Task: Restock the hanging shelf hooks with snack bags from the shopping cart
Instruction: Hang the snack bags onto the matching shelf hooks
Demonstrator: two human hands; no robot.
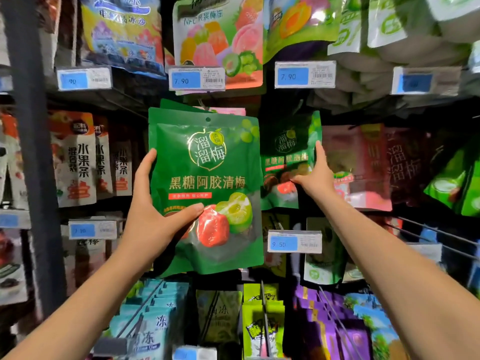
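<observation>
A green snack bag (pixel 207 162) with gold lettering and a plum picture is held up in front of the middle shelf row. My left hand (pixel 153 203) grips its left edge, thumb across the front near the red plum. Its hang hole (pixel 208 119) at the top is free of any hook. To the right, a matching green bag (pixel 285 162) hangs deeper in on its hook. My right hand (pixel 315 175) reaches to that hanging bag, fingers straight along its right edge and thumb on its front. The shopping cart is out of view.
Rows of hanging snack bags fill the rack above, below and to both sides. Price tags (pixel 196 78) (pixel 294 241) stick out at the hook ends. Bare wire hooks (pixel 436 237) jut out at the right. A dark upright post (pixel 31 152) stands at the left.
</observation>
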